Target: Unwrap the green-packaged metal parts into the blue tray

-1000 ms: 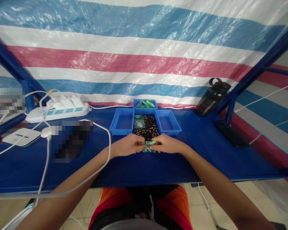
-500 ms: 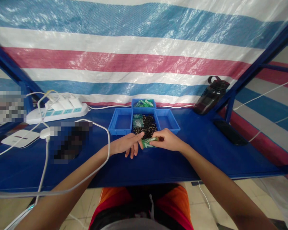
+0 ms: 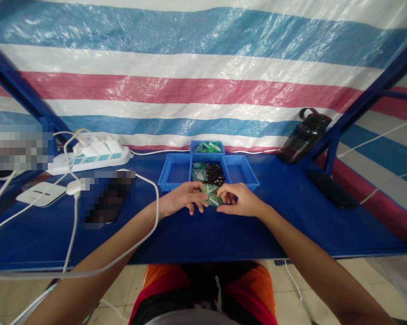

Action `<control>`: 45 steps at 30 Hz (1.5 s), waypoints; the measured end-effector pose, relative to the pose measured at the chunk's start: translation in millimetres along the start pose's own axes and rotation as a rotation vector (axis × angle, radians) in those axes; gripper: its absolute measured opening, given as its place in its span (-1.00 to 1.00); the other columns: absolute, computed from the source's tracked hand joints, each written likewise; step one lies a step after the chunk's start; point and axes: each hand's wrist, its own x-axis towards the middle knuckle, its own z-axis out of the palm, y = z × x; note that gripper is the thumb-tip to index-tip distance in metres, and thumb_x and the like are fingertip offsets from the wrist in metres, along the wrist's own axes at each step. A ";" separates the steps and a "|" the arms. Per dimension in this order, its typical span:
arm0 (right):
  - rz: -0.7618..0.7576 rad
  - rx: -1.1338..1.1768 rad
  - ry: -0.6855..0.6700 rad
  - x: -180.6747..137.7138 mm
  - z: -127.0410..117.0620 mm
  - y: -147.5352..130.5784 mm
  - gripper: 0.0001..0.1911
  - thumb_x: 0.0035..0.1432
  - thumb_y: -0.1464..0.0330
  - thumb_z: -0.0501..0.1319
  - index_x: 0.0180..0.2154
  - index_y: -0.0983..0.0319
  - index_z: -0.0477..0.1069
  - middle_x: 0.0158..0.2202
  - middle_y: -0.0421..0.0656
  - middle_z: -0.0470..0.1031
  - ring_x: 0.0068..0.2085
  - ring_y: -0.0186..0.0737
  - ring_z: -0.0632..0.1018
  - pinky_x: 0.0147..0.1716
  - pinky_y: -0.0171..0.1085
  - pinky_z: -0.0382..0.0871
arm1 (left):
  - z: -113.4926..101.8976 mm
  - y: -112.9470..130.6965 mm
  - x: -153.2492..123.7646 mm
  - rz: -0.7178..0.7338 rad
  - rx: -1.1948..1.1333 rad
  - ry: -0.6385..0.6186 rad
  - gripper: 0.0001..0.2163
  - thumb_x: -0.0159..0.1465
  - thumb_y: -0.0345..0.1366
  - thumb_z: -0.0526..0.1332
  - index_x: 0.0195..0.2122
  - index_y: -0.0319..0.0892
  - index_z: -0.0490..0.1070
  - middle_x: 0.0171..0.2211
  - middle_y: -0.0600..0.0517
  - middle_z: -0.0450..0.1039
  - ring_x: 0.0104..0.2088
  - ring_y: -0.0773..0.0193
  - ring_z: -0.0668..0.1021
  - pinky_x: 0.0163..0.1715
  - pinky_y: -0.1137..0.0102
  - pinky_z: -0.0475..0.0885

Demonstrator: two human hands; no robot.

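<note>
To handle the small bag (image 3: pixel 211 195) well, we would judge it best to keep the left hand (image 3: pixel 180 199) as the steady side and let the right hand (image 3: pixel 241 200) do the finer work. Our left fingers hold the bag by its left side, the thumb lying over the film and the lower fingers loosely spread. Our right fingers are curled at the bag's right edge with the thumb set apart below, a moderate gap between; whether they pinch the film, we cannot tell. A light grip near the edges should serve, since film this thin would likely crease or slip if we squeezed its middle. Keeping it low over the near side of the middle tray (image 3: pixel 191 170) seems wise, so that anything dropped lands among the dark pieces (image 3: pixel 216 173) there. We should also mind the white cable (image 3: pixel 157 194) that crosses our left forearm in this view, as it could snag.

The bag itself is between our two hands, at the front of the middle tray and above the table (image 3: pixel 203 239). It looks thin, glossy and green-tinted, with pale streaks across it; whether those are contents, print or glare is too small to make out. Its surface appears wrinkled, and we cannot see whether its mouth is parted.
</note>
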 end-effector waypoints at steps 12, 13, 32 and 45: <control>0.287 0.374 -0.307 3.9 8.0 -1.6 -0.60 0.17 0.07 0.15 -0.31 0.31 0.42 -0.38 -0.09 0.54 -0.47 -0.31 0.52 -0.59 -0.41 0.36 | 21.0 -6.2 -1.6 0.246 0.316 0.016 -0.77 0.19 -0.21 0.24 -0.46 -0.25 0.25 -0.52 0.12 0.35 -0.48 0.40 0.45 -0.44 0.49 0.38; 0.295 0.390 -0.313 4.1 8.7 -1.1 -0.59 0.17 0.06 0.14 -0.32 0.32 0.42 -0.40 -0.11 0.53 -0.48 -0.32 0.51 -0.59 -0.41 0.36 | 22.9 -5.7 -2.8 0.267 0.367 0.001 -0.79 0.20 -0.22 0.23 -0.43 -0.25 0.29 -0.49 0.11 0.37 -0.45 0.40 0.45 -0.42 0.49 0.37; 0.298 0.413 -0.376 4.0 -1.2 9.2 -0.64 0.18 0.11 0.16 -0.33 0.31 0.39 -0.41 -0.14 0.50 -0.43 -0.33 0.51 -0.49 -0.38 0.40 | 8.7 -1.3 -3.3 0.122 0.510 0.068 -0.72 0.25 -0.05 0.11 -0.36 -0.21 0.31 -0.57 0.14 0.34 -0.59 0.40 0.40 -0.60 0.53 0.27; 0.327 0.325 -0.250 4.3 1.0 11.9 -0.72 0.07 0.19 0.27 -0.32 0.26 0.34 -0.60 -0.28 0.42 -0.56 -0.34 0.47 -0.57 -0.40 0.32 | 6.2 -3.1 1.1 -0.009 0.266 0.002 -0.65 0.21 0.01 0.16 -0.29 -0.23 0.33 -0.46 -0.02 0.52 -0.58 0.35 0.50 -0.71 0.55 0.32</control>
